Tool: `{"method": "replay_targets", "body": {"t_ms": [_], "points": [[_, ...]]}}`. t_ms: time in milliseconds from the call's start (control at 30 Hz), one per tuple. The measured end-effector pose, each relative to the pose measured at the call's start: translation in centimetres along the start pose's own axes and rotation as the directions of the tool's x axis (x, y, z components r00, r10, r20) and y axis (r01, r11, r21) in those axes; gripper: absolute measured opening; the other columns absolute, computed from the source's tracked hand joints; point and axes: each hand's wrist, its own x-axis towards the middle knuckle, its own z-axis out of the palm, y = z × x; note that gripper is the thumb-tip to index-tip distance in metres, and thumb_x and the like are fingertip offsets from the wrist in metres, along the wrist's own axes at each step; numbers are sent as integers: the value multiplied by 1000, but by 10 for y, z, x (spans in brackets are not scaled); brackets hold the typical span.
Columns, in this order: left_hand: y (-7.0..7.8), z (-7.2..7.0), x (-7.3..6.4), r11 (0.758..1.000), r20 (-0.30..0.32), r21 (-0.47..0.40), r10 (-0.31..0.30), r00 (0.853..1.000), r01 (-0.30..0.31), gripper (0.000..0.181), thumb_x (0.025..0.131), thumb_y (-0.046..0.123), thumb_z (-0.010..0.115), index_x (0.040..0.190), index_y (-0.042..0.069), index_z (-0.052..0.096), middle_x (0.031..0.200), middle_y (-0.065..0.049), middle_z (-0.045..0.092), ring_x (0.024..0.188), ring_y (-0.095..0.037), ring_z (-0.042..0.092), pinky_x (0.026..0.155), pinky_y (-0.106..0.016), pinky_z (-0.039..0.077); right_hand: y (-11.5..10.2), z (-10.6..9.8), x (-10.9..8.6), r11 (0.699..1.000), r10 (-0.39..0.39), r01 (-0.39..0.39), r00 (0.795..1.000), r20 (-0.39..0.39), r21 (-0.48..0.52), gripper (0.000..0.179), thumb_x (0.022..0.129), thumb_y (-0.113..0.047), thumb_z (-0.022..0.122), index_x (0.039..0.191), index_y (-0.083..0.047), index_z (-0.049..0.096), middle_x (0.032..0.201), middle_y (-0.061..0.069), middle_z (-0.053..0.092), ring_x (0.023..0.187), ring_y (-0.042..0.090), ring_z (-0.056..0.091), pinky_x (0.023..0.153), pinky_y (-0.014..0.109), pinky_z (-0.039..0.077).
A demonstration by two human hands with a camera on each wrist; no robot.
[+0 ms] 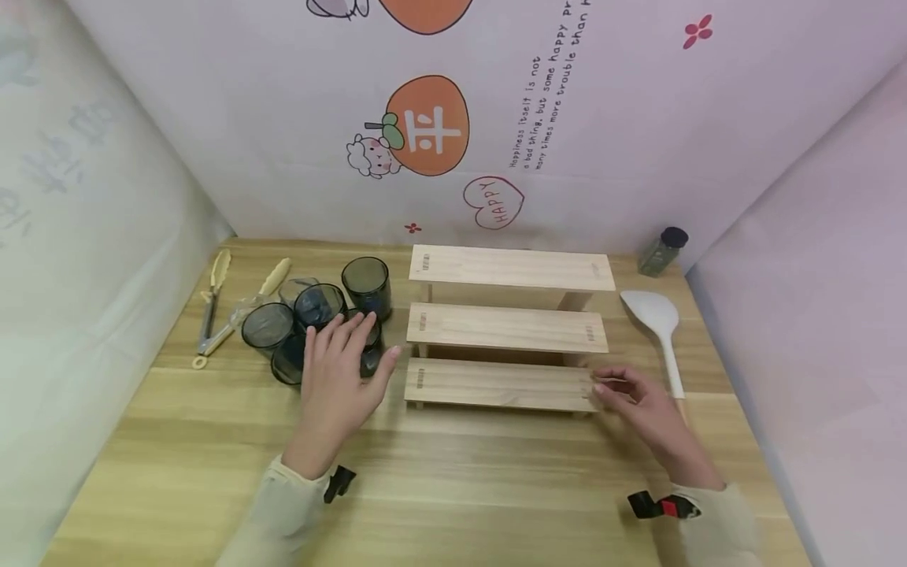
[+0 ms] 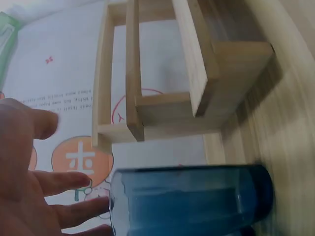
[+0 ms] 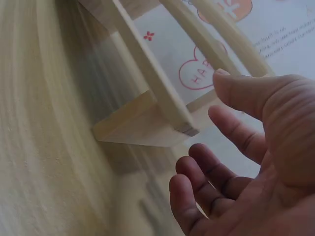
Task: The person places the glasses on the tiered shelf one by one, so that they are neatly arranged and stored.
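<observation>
Several dark tinted drinking glasses [image 1: 268,324] stand grouped on the left of the table. My left hand [image 1: 338,390] hovers at the near side of this group, fingers spread over the rims. In the left wrist view, those fingertips are right at the rim of one bluish glass [image 2: 192,201]; nothing is gripped. A three-tier wooden step rack [image 1: 506,329] occupies the middle. At the right end of its lowest tier is my right hand [image 1: 646,413], its fingers loosely bent. The right wrist view shows its thumb overlapping the rack [image 3: 152,73], with no object in the palm.
Tongs [image 1: 208,319] with cream tips lie left of the glasses, and a second pair [image 1: 272,277] lies partly behind them. Right of the rack lie a white turner [image 1: 655,315] and a green jar with a black lid [image 1: 660,253]. Printed cloth [image 1: 602,118] encloses the table.
</observation>
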Motion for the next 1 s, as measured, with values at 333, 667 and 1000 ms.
{"method": "replay_targets", "body": {"t_ms": [333, 667, 1000], "points": [[-6, 1, -1, 1000, -9, 27, -9, 1000, 9, 62, 97, 52, 62, 141, 9, 60, 129, -15, 64, 123, -39, 52, 117, -62, 8, 14, 5, 8, 999, -47, 47, 999, 24, 17, 39, 102, -20, 65, 131, 3, 55, 126, 21, 56, 105, 18, 59, 84, 25, 52], [-13, 4, 1, 998, 8, 68, 14, 1000, -14, 59, 96, 51, 64, 138, 10, 62, 131, -14, 61, 125, -41, 49, 115, -67, 11, 19, 8, 7, 1000, -22, 22, 1000, 15, 6, 42, 103, -25, 63, 135, 0, 54, 125, 18, 58, 108, 18, 57, 85, 23, 50], [-7, 4, -4, 993, 91, 113, 30, 995, -40, 57, 98, 53, 59, 136, 11, 64, 120, -13, 70, 117, -36, 56, 117, -63, 3, 20, 10, 7, 999, -36, 36, 999, 18, 23, 41, 104, -24, 62, 136, 0, 54, 122, 19, 59, 106, 18, 58, 85, 23, 50]]}}
